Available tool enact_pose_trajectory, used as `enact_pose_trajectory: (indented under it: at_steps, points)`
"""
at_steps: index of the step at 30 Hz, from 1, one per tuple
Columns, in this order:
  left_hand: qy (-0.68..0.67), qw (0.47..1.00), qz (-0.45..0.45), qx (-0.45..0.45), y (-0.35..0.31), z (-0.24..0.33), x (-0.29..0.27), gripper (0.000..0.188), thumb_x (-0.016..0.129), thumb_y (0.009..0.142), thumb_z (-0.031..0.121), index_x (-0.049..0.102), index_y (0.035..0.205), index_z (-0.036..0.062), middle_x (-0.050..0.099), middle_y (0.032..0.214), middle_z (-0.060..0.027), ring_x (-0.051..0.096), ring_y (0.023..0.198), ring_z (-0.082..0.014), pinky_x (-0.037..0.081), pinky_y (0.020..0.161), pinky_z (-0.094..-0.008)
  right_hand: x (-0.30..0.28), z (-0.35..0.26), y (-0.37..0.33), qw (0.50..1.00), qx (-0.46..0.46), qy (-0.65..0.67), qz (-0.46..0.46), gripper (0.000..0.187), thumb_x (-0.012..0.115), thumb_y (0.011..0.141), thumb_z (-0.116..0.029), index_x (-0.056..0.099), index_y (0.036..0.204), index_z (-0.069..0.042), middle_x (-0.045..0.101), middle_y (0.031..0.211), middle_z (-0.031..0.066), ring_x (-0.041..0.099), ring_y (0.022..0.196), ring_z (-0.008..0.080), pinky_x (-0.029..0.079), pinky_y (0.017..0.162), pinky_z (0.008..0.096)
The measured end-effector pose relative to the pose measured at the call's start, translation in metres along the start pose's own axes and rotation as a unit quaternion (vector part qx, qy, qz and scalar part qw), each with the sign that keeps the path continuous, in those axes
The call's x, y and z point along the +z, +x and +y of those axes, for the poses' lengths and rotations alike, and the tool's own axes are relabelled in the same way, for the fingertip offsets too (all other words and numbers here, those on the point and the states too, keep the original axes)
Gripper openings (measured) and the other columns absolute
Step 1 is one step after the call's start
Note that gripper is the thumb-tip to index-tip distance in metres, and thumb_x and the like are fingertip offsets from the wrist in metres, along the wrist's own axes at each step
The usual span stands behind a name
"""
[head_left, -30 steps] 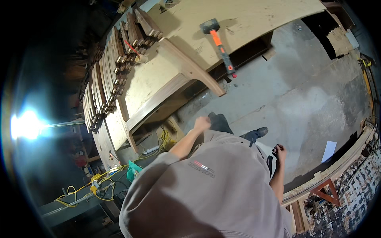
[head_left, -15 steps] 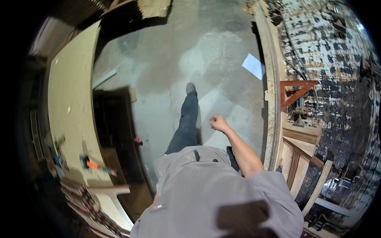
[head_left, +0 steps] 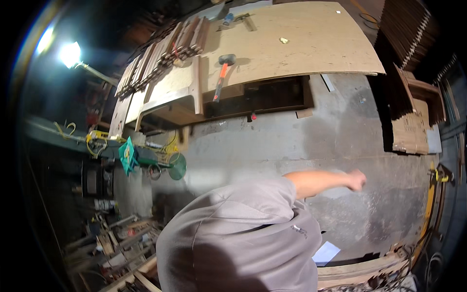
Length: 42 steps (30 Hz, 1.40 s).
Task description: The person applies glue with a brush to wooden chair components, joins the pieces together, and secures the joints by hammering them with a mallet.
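Observation:
My left hand (head_left: 357, 180) swings out over the bare concrete floor, its outline rounded and smeared by motion. The fingers look curled in, with nothing seen in them, and the hand touches nothing. My left forearm (head_left: 323, 182) stretches to the right from the grey shirt sleeve. My right hand is out of view. Past the left arm stands a workbench with a pale plywood top (head_left: 311, 29). On its near edge rests a mallet (head_left: 223, 73) with a dark head and an orange and black handle.
Slatted wooden parts (head_left: 170, 44) lie on the bench beside a wooden frame (head_left: 194, 92). Stacked brown pieces and a carton (head_left: 411, 129) stand at right. A white sheet (head_left: 326, 253) lies on the floor. Yellow cables (head_left: 170, 143) and a green round object (head_left: 177, 167) are at left.
The view has turned left, bringing the workbench from the left side to the top. My right hand has left the picture, and my left arm has come into it.

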<state>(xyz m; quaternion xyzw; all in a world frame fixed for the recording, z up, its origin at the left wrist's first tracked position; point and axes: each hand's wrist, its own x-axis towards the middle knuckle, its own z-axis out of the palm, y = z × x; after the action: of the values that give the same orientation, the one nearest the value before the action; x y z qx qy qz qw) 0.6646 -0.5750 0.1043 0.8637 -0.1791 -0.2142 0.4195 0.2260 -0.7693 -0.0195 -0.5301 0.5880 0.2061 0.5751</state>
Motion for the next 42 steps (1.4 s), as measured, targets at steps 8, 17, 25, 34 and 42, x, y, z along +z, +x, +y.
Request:
enact_pose_trajectory:
  at_steps: [8,17,25,34,42]
  points:
    - [0.036,0.995,0.003,0.093,-0.008,0.055,0.059,0.027,0.06,0.066,0.014,0.064,0.091,0.0071,0.064,0.081,-0.0202,0.063,0.078,-0.0375,0.049,0.064,-0.0468,-0.083,-0.109,0.126,0.985,-0.108,0.103,-0.084,0.019,0.057,0.082,-0.01,0.064,0.098,-0.002,0.062,0.078,0.0124,0.06,0.065,0.0181,0.055,0.059,0.0318]
    - [0.14,0.89,-0.126,-0.415,-0.073,-0.085,0.069,0.034,0.055,0.084,0.026,0.065,0.106,0.0027,0.066,0.102,-0.0207,0.063,0.094,-0.0335,0.05,0.08,-0.0418,-0.191,-0.245,0.143,0.971,-0.216,-0.01,0.107,0.03,0.065,0.081,-0.022,0.066,0.102,-0.002,0.069,0.083,0.0132,0.066,0.069,0.0178,0.052,0.063,0.0318]
    - [0.311,0.834,-0.258,-0.377,0.131,-0.002,0.129,0.039,0.062,0.076,0.024,0.063,0.109,0.0025,0.065,0.106,-0.0218,0.061,0.101,-0.0369,0.049,0.086,-0.041,-0.252,0.024,0.192,0.969,0.035,-0.179,0.168,0.019,0.057,0.075,-0.021,0.068,0.066,-0.007,0.064,0.069,0.0145,0.063,0.065,0.0281,0.046,0.056,0.0422]
    - [0.266,0.907,-0.117,0.304,0.571,0.444,0.298,0.034,0.059,0.077,0.008,0.057,0.111,0.0068,0.058,0.107,-0.019,0.054,0.103,-0.0392,0.046,0.085,-0.046,-0.235,-0.101,0.092,0.908,0.181,0.34,0.166,0.015,0.068,0.072,-0.015,0.067,0.073,0.0,0.065,0.07,0.0144,0.064,0.062,0.0252,0.05,0.053,0.0384]
    - [0.053,0.643,-0.007,0.764,0.565,0.894,0.422,0.036,0.067,0.072,0.009,0.055,0.106,0.0053,0.055,0.108,-0.0149,0.052,0.099,-0.0351,0.045,0.085,-0.0413,-0.216,-0.225,0.177,0.762,0.142,0.598,0.202,0.025,0.068,0.076,-0.015,0.065,0.09,0.005,0.067,0.079,0.0168,0.064,0.065,0.024,0.051,0.058,0.0389]
